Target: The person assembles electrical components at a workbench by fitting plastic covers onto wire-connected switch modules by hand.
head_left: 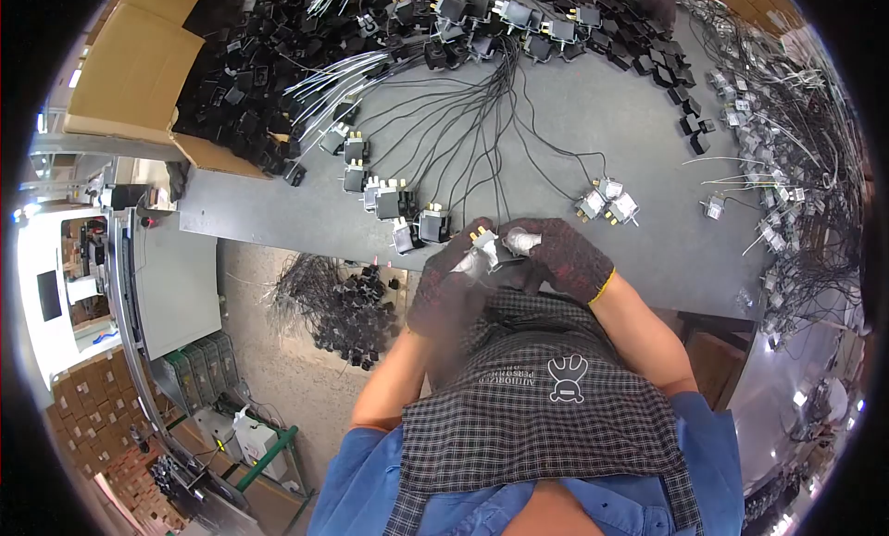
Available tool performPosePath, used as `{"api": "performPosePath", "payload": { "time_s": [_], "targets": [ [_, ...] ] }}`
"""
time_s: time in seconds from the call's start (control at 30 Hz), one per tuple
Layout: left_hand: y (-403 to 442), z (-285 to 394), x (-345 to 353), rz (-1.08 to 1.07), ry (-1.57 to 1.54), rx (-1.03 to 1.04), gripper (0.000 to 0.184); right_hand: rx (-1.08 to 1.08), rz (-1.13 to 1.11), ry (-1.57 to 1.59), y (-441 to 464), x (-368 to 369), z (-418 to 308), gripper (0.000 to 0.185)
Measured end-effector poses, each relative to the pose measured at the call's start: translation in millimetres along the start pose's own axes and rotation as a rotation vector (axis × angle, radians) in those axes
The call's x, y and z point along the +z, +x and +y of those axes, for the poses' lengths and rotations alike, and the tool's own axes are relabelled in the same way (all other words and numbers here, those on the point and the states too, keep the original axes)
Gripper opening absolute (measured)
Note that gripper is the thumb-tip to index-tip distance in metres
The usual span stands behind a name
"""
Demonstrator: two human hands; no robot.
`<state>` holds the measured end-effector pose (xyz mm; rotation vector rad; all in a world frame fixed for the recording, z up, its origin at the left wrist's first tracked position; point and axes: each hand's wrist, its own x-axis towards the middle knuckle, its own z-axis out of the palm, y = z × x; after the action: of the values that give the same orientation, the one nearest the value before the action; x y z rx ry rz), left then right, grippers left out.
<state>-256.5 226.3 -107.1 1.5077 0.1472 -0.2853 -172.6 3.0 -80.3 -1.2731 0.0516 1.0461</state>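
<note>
Both hands wear dark knitted gloves whose thumbs look pale and silvery. My left hand (443, 291) is closed round a plug (483, 243) with a pale face and gold pins pointing up, held at the table's front edge. My right hand (563, 256) is curled close beside it, its thumb next to the plug; whether its hidden fingers grip the plug or its cord I cannot make out. Left of the hands, several black plugs (433, 223) with cords lie in a row. To the right sit pale-faced plugs (619, 207) in a small group.
Dark cords (500, 82) fan out over the grey table (565, 101) from a bundle at the back. A cardboard box (130, 68) with black parts stands at the left. More corded parts (787, 203) crowd the right side. A pile of black plugs (352, 318) lies below the table.
</note>
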Motion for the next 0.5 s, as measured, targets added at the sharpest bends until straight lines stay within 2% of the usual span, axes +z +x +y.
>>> {"api": "performPosePath", "payload": {
  "time_s": [0.07, 0.13, 0.17, 0.23, 0.27, 0.3, 0.37, 0.4, 0.43, 0.47, 0.5],
  "targets": [
    [1.2, -0.8, -4.9, -0.011, 0.122, -0.015, 0.059, -0.010, 0.065, 0.035, -0.3, 6.5, -3.0, 0.049],
    [2.3, 0.1, -7.1, -0.023, 0.234, 0.145, 0.058, -0.015, 0.076, 0.059, 1.8, 5.8, -2.8, 0.045],
    [2.3, 12.3, -2.9, -0.023, 0.234, 0.148, 0.058, -0.019, 0.090, 0.083, 2.6, 5.4, -3.4, 0.041],
    [-0.3, 35.9, 8.4, -0.027, 0.084, -0.092, 0.058, -0.051, 0.042, -0.006, 2.3, 14.1, -11.2, 0.040],
    [0.1, 24.3, 6.0, -0.033, -0.149, -0.123, 0.059, -0.076, -0.006, -0.092, 0.6, 17.6, -12.2, 0.039],
    [2.3, 17.6, 1.4, -0.035, -0.151, -0.123, 0.059, -0.075, -0.004, -0.093, 0.9, 16.7, -11.1, 0.039],
    [9.2, 23.0, -6.3, -0.104, 0.153, 0.156, 0.059, -0.010, -0.009, -0.056, 6.4, 13.3, -10.0, 0.043],
    [3.7, 27.7, -3.8, -0.071, -0.158, -0.119, 0.061, -0.013, -0.012, -0.058, 10.3, 13.6, -10.1, 0.043],
    [3.9, 35.9, -4.2, -0.066, -0.156, -0.114, 0.061, 0.010, 0.040, 0.122, 15.9, 15.0, -10.6, 0.048],
    [4.6, 41.7, -4.4, -0.105, -0.124, -0.213, 0.060, 0.034, 0.094, 0.304, 22.3, 16.1, -9.7, 0.052],
    [5.9, 43.7, -3.4, -0.149, -0.093, -0.313, 0.060, 0.030, 0.096, 0.306, 35.1, 15.3, -0.8, 0.052]
  ]
}}
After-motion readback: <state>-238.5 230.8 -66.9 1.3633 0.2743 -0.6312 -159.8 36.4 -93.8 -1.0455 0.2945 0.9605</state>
